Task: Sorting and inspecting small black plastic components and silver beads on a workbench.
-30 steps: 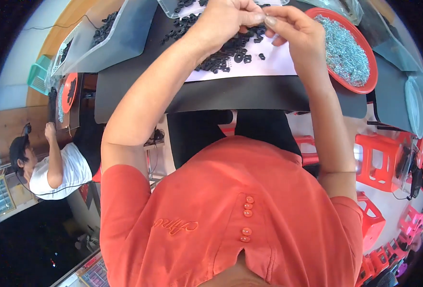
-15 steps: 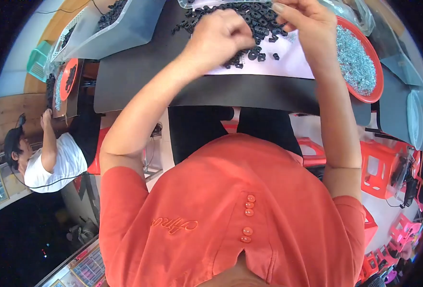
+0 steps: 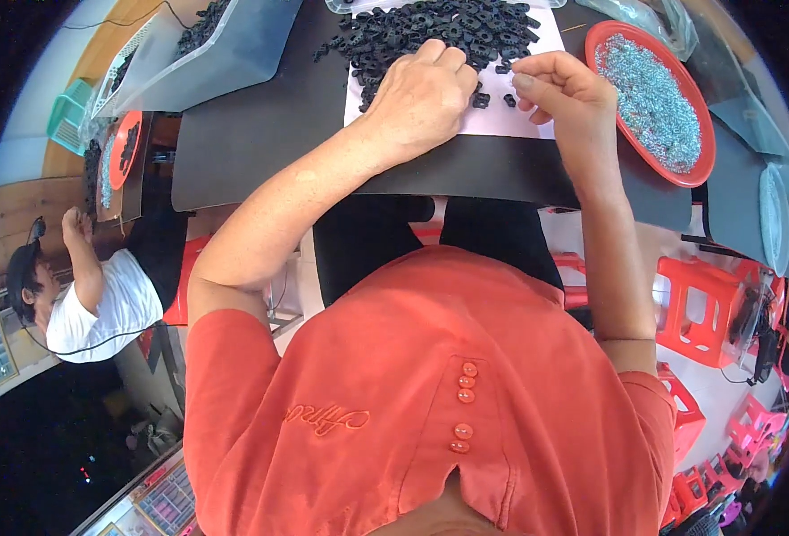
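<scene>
A heap of small black plastic parts (image 3: pixel 430 27) is spread over a white sheet (image 3: pixel 510 125) at the far side of the table. My left hand (image 3: pixel 424 98) rests knuckles-up by the near edge of the heap, its fingers curled under; what they hold is hidden. To its right, my right hand (image 3: pixel 576 100) is closed in a pinch of thumb and forefinger above the sheet, and anything between the tips is too small to make out. Several loose black parts lie between the two hands. Beside my right hand stands a red round tray (image 3: pixel 709 165) full of small shiny silvery pieces.
At the far left stands a translucent bin (image 3: pixel 233 76) with more black parts. A clear container (image 3: pixel 350 7) borders the heap's far edge. Clear plastic bags (image 3: pixel 671 27) lie behind the red tray. Another person (image 3: pixel 108 299) works at the left; red stools (image 3: pixel 698 313) stand at the right.
Both hands have come nearer to me. My left hand has moved from over the heap to its near edge, and my right hand has lowered toward the sheet.
</scene>
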`<state>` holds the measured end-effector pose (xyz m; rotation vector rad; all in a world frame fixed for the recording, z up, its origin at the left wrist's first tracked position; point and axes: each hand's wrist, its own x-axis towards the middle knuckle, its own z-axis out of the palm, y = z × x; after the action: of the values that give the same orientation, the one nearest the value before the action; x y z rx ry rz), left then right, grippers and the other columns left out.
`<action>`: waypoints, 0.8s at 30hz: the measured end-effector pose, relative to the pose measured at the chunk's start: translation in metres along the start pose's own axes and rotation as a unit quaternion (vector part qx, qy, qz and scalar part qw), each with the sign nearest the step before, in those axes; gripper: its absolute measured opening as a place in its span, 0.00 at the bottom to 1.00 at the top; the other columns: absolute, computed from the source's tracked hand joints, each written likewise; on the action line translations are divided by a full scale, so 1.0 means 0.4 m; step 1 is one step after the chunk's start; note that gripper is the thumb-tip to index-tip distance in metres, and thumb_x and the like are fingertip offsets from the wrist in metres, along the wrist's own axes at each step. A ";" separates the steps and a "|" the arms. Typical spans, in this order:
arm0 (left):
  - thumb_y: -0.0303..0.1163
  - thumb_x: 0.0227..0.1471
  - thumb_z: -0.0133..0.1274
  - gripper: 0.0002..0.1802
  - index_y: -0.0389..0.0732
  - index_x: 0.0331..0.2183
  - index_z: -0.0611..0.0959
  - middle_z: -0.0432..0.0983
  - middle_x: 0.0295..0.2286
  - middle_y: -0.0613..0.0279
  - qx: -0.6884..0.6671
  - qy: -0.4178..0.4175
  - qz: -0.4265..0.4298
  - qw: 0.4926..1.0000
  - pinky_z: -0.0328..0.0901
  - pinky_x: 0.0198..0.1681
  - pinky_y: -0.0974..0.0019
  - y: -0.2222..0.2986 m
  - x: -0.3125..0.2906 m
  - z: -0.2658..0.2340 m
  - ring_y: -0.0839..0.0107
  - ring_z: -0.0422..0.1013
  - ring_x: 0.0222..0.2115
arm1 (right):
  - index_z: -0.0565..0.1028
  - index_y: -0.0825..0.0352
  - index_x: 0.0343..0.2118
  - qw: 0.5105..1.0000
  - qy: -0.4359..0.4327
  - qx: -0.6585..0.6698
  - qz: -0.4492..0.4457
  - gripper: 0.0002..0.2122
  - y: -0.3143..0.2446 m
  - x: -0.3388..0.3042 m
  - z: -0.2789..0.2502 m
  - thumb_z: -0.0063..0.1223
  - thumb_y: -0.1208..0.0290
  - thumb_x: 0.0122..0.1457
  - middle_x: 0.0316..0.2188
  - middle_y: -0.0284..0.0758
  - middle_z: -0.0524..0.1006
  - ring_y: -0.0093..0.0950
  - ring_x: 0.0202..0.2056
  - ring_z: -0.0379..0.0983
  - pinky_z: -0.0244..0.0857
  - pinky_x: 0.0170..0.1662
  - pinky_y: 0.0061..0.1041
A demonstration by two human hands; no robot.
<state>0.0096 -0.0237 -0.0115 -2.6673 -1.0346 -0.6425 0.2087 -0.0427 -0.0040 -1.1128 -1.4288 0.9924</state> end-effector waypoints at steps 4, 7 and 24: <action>0.26 0.41 0.60 0.07 0.37 0.27 0.81 0.72 0.27 0.59 -0.051 0.046 -0.023 0.997 0.68 0.33 0.59 -0.009 -0.004 0.013 0.61 0.70 0.33 | 0.80 0.67 0.32 1.000 0.000 0.018 0.002 0.05 0.010 -0.008 0.012 0.60 0.74 0.53 0.21 0.28 0.77 0.14 0.23 0.70 0.63 0.25 0.14; 0.25 0.46 0.59 0.06 0.36 0.30 0.82 0.75 0.26 0.62 -0.219 0.061 -0.110 0.968 0.67 0.31 0.63 -0.011 -0.004 0.005 0.67 0.71 0.29 | 0.80 0.67 0.32 0.999 0.011 0.026 0.019 0.05 0.006 -0.010 0.026 0.59 0.75 0.53 0.22 0.28 0.77 0.14 0.23 0.70 0.63 0.25 0.14; 0.25 0.54 0.55 0.08 0.30 0.36 0.81 0.78 0.25 0.57 -0.679 0.054 -0.387 0.621 0.64 0.22 0.73 0.008 -0.001 -0.065 0.76 0.70 0.19 | 0.79 0.70 0.34 0.971 0.024 -0.109 -0.209 0.05 -0.011 -0.001 0.103 0.57 0.79 0.54 0.24 0.35 0.75 0.25 0.25 0.73 0.66 0.27 0.23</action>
<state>0.0032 -0.0352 0.0110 -2.7498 -2.3473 -2.6220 0.1674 -0.0449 -0.0055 -0.9259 -1.6741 0.5157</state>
